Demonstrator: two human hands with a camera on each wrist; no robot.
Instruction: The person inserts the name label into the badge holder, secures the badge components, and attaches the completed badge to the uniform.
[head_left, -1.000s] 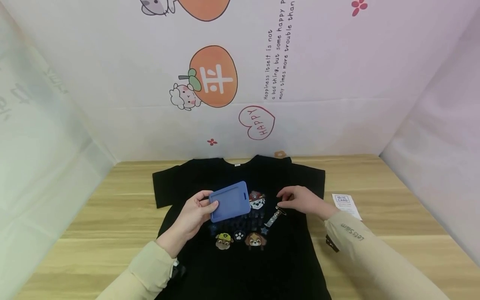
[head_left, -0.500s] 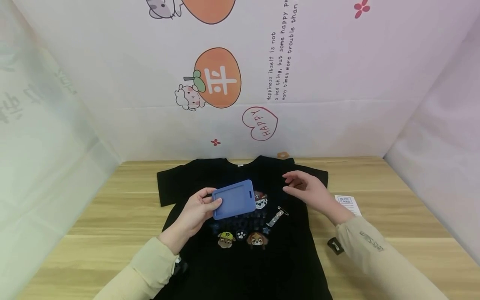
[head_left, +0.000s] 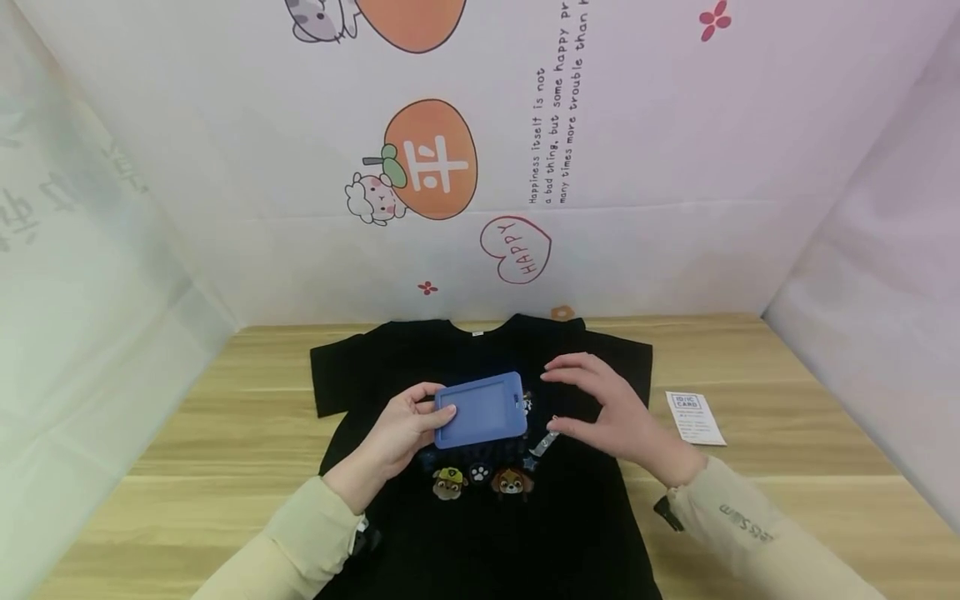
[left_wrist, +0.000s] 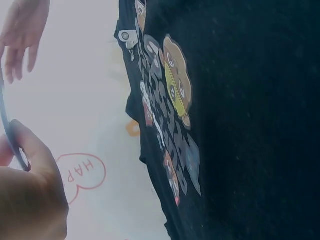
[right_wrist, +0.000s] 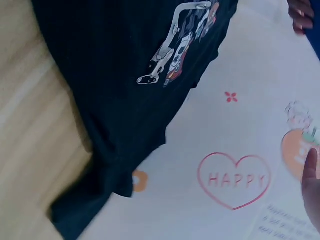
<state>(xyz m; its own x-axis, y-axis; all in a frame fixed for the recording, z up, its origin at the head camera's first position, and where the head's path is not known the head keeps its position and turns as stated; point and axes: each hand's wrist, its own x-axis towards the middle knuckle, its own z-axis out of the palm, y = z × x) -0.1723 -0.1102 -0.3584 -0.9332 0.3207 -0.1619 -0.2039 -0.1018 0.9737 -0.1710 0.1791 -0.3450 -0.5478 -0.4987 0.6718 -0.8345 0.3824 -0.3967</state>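
Note:
My left hand [head_left: 393, 437] pinches a blue card holder [head_left: 480, 412] between thumb and fingers, above a black T-shirt [head_left: 487, 542]. Seen edge-on in the left wrist view, the holder [left_wrist: 7, 120] is a thin strip beside the thumb. To its right, my right hand [head_left: 611, 408] is raised over the shirt with thumb and fingers spread, holding nothing. A clear strap clip with a metal pin [head_left: 543, 444] lies on the shirt's chest, partly covered by the right thumb in the head view. In the right wrist view the whole strap clip [right_wrist: 162, 62] shows, apart from the hand.
Beneath the shirt is a wood-grain table [head_left: 195, 450]. A white printed card insert [head_left: 694, 418] lies right of the shirt. A white cloth backdrop [head_left: 637, 167] with cartoon prints rises behind the table, and cloth walls stand at both sides.
My right hand leaves the strap clip on the shirt, lifts away, then moves left toward the card holder with its fingers spreading. The left hand shifts the holder slightly right.

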